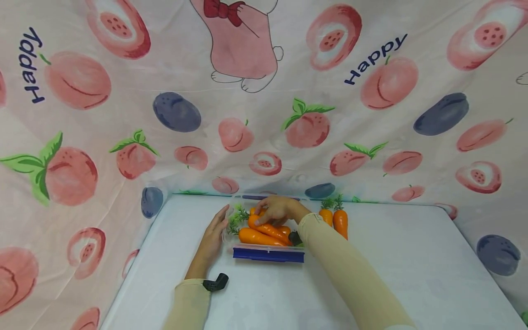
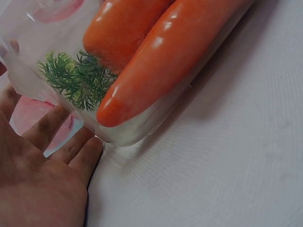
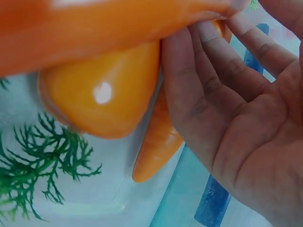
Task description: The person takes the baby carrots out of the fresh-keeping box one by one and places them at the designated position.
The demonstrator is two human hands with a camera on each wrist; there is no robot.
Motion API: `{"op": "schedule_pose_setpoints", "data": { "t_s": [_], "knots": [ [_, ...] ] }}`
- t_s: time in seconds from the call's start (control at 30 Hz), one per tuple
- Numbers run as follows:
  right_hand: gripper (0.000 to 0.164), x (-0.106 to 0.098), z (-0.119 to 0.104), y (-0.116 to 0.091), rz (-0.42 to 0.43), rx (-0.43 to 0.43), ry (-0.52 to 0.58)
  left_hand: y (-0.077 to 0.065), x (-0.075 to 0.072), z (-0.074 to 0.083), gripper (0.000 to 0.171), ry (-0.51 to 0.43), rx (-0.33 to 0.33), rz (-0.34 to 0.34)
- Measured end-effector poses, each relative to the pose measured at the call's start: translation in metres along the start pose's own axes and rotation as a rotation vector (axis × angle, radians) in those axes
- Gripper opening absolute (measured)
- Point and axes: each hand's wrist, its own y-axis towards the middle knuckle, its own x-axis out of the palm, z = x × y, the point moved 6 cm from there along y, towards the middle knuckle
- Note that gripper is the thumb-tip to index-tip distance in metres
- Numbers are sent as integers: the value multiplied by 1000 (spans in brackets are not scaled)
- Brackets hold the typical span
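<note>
A clear plastic box [image 1: 266, 247] with blue latches holds several orange toy carrots with green leafy tops. Inside it, my right hand [image 1: 278, 210] pinches one carrot [image 1: 264, 224] between thumb and fingers; in the right wrist view that carrot [image 3: 85, 28] spans the top, over other carrots. Along the box's near side lies another carrot [image 1: 256, 237]. My left hand [image 1: 212, 233] rests its straight fingers against the outside of the box's left wall, and the left wrist view shows its palm [image 2: 42, 184] beside the box corner and green leaves [image 2: 80, 78].
To the right of the box, two more carrots lie on the white table [image 1: 387, 266], one carrot [image 1: 340, 222] with its leaves pointing away, the other partly behind my right sleeve [image 1: 346, 261]. A fruit-patterned cloth [image 1: 264, 137] hangs behind the table.
</note>
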Motion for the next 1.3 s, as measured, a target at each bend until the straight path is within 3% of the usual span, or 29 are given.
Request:
{"op": "schedule_pose_setpoints", "data": {
  "t_s": [0.4, 0.97, 1.3],
  "knots": [
    [40, -4, -1, -4, -9, -37, 2, -1, 0, -1, 53, -21, -10, 4],
    [43, -9, -12, -17, -51, -114, 96, -1, 0, -1, 51, -38, -29, 8],
    [45, -25, -18, -28, 66, -173, 62, 0, 1, 0, 51, -13, -14, 6]
  ]
}}
